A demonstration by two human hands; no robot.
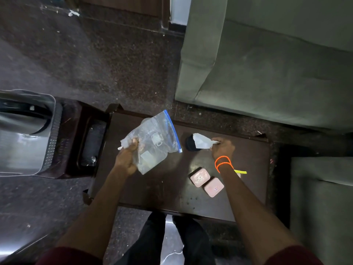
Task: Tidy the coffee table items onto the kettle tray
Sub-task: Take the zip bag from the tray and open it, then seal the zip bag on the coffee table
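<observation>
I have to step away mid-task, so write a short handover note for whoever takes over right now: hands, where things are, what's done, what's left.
Left hand: grips a clear zip bag with a blue seal, held above the coffee table.
Right hand: pinches a white paper scrap, beside a black round object standing on the table.
Still on the table: two pink boxes lying side by side, and a yellow strip by the right wrist.
Tray: on the stand left of the table; its contents are too dark to tell.
Done: nothing visibly moved onto the tray.
Left: bag, paper, black object, boxes, strip.

No legible text or labels anywhere
</observation>
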